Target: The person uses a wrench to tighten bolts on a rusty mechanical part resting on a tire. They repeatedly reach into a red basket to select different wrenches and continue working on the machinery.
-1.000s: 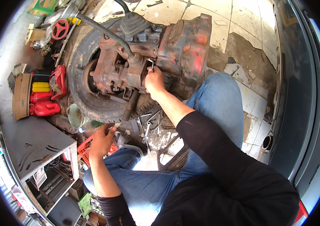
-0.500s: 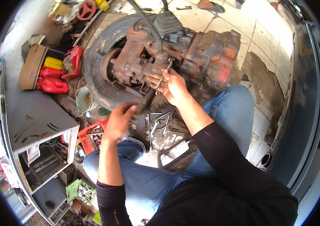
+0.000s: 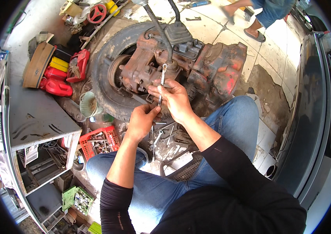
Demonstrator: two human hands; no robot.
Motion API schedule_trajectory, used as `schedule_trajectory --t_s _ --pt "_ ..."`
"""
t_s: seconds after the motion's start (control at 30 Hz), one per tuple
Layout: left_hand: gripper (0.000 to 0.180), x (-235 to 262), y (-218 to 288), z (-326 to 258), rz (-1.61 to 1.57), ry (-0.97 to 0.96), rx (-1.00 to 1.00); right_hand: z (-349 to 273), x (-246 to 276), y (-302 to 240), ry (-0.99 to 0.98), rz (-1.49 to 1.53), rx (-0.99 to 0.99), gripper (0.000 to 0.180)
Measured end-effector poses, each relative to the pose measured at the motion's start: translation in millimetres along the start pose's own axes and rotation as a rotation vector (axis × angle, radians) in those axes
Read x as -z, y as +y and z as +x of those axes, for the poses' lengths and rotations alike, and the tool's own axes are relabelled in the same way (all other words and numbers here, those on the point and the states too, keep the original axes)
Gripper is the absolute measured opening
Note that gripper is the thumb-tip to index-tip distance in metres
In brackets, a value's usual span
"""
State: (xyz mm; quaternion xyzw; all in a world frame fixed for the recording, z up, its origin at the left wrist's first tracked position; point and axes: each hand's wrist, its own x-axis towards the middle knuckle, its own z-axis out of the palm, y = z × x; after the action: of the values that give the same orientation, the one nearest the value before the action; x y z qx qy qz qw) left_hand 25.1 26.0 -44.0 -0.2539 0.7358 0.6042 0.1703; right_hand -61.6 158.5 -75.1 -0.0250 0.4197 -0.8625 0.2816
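Note:
A box-end wrench (image 3: 162, 78) is held upright in front of a rusty gearbox (image 3: 217, 76). Its shank rests between the thumb and fingers of my right hand (image 3: 178, 102), closed on it. At the wrench's lower end, my left hand (image 3: 141, 121) has its thumb and forefinger pinched together on the metal. The gearbox leans on a black tyre (image 3: 102, 84) lying behind my hands. A bent gear lever (image 3: 161, 33) rises from the gearbox, just beyond the wrench's upper ring.
Between my legs lie another wrench (image 3: 158, 137) and several thin tools. A red crate (image 3: 88, 147) of tools stands left, beside a metal cabinet (image 3: 42, 113). Red canisters (image 3: 58, 87) are farther back. Another person's legs (image 3: 267, 19) show at upper right; a dark vehicle (image 3: 309, 117) borders the right.
My left hand has moved right and up and now pinches the wrench's lower end. The wrench has become more upright in my right hand. Another person's legs have come further into view.

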Motion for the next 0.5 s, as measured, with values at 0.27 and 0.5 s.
schedule_trajectory --t_s 0.27,0.5 --pt "0.03 5.8 -11.0 -3.4 0.04 0.062 0.002 -2.7 4.6 1.4 0.043 0.001 -0.063 0.024" --pt "0.033 24.2 -4.4 -14.8 -0.324 0.041 0.05 -2.1 3.3 -1.1 0.191 0.108 -0.134 0.023"
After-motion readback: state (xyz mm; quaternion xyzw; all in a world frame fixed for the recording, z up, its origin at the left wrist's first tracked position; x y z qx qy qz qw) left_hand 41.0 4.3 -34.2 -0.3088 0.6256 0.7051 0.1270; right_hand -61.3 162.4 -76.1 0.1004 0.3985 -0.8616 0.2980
